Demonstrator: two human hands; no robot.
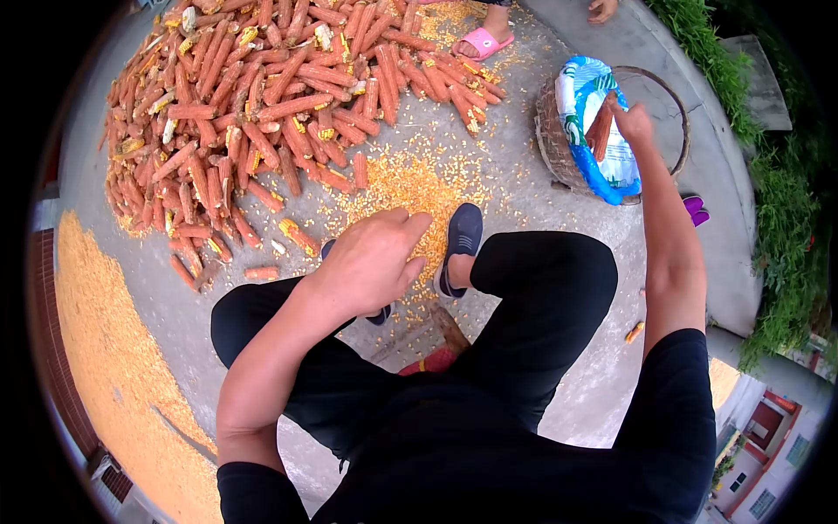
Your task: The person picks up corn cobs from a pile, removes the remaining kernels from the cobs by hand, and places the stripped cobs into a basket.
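My right hand reaches out over the basket, its fingers at the upper end of a reddish corn cob. The cob hangs over the basket's blue and white plastic lining. My left hand is held above my lap and feet, thumb apart from the index finger, with nothing visible in it. Its other fingers are partly hidden behind the back of the hand. Loose yellow kernels lie on the ground beyond it, around my dark shoes.
A big heap of mostly stripped cobs fills the upper left. Kernels are spread in a wide layer at left. Another person's pink sandal and hand show at the top. The basket has a tall hoop handle. Plants line the right.
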